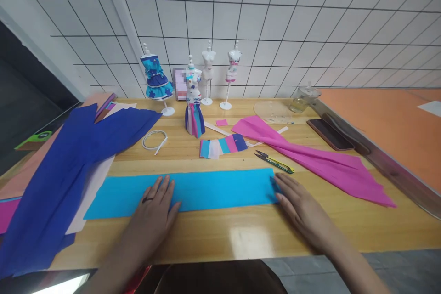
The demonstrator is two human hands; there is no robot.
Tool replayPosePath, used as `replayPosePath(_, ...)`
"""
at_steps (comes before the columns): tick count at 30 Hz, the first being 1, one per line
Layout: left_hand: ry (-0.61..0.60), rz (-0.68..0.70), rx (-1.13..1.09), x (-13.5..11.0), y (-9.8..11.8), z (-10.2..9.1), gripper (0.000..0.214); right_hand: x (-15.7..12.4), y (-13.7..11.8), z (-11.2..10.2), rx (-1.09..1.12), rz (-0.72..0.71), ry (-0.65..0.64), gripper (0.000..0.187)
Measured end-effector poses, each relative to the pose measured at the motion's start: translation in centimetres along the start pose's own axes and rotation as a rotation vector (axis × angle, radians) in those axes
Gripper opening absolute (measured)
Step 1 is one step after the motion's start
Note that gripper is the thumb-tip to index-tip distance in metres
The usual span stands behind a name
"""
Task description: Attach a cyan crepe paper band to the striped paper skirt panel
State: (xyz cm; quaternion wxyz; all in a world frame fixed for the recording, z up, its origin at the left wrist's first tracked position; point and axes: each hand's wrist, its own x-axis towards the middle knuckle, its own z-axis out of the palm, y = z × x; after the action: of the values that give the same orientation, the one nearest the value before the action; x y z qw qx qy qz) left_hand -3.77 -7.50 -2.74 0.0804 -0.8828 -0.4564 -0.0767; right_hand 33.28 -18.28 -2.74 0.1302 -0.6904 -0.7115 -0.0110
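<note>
A long strip of light blue crepe paper [220, 189] lies flat across the front of the wooden table. My left hand [156, 209], with a dark ring on one finger, rests open on the strip left of its middle. At the strip's right end my right hand [299, 204] lies with fingers stretched out, its fingertips touching the edge. Just beyond the strip are yellow-handled thread snips [274, 161] and a striped piece of paper [223, 145] in blue, white, pink and navy. A pink crepe sheet [310, 158] stretches out past my right hand.
Small mannequins on stands line the back, one in a blue ruffled dress [155, 78], another in a striped skirt [195, 119]. Dark blue crepe sheets [62, 165] cover the left side. A coiled white cord [154, 140], a phone [330, 134] and a glass jar [305, 98] also lie about.
</note>
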Motion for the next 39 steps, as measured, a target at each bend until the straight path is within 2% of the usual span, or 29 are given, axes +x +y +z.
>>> replayPosePath(4,-0.129,0.023,-0.069,3.0,2.0,-2.5,0.042,3.0,2.8,-0.6,0.017,-0.018,0.168,0.039)
replayPosePath(7,-0.152,0.112,-0.221,6.4,5.0,-3.7,0.040,4.9,4.2,0.0,0.024,-0.124,0.169,0.036)
replayPosePath(10,-0.210,0.182,-0.332,9.8,8.1,-3.2,0.039,5.6,4.8,0.4,0.040,-0.161,0.134,0.034)
replayPosePath(15,-0.152,0.207,-0.438,13.1,11.1,-0.6,0.038,4.6,6.8,0.4,0.063,-0.087,0.158,0.038)
replayPosePath(17,-0.137,0.207,-0.488,13.7,11.5,0.2,0.039,4.1,7.7,0.2,0.145,-0.006,0.174,0.038)
replayPosePath(20,-0.115,0.219,-0.552,14.1,11.7,0.9,0.034,3.6,8.4,-0.2,0.384,0.207,0.202,0.034)
replayPosePath(23,-0.079,0.256,-0.614,14.2,11.5,1.2,0.028,3.6,7.9,-1.3,0.536,0.344,0.141,0.033)
replayPosePath(27,-0.032,0.320,-0.674,14.4,11.2,1.4,0.021,3.7,6.9,-3.0,0.631,0.302,-0.080,0.031)
replayPosePath(29,-0.039,0.335,-0.716,14.4,11.2,1.3,0.019,3.7,6.8,-3.6,0.668,0.295,-0.152,0.032)
replayPosePath(34,-0.081,0.298,-0.777,14.5,11.3,1.1,0.016,3.2,7.4,-4.2,0.701,0.361,-0.208,0.037)
replayPosePath(39,-0.099,0.297,-0.803,14.4,11.1,1.0,0.014,2.7,8.1,-3.9,0.685,0.306,-0.310,0.037)
